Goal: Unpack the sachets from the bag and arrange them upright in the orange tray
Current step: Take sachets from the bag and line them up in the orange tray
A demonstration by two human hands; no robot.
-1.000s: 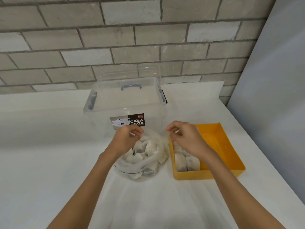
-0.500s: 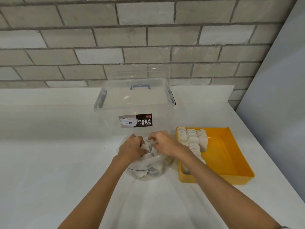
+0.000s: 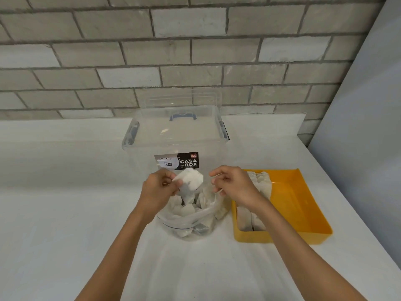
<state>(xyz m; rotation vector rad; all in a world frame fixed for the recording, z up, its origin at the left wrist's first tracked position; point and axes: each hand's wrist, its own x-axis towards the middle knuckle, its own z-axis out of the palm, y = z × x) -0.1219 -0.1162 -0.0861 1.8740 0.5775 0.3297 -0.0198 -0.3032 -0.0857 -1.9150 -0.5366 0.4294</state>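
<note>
2 hands are counted, the left hand [image 3: 158, 189] and the right hand [image 3: 235, 185]. 1 clear bag [image 3: 195, 219] and 1 orange tray [image 3: 291, 202] are seen. 1 clear lidded storage box [image 3: 175, 132] is seen behind them, on which 1 label [image 3: 176, 161] and 1 blue handle [image 3: 183, 116] are borne. 1 sachet [image 3: 191, 179] is pinched in the left hand. More sachets [image 3: 184, 210] are heaped in the bag and packed in the tray; neither total can be counted.

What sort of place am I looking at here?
Probably a plain utility or storage corner: a white counter against a grey brick wall, with a clear lidded storage box standing on it.
</note>
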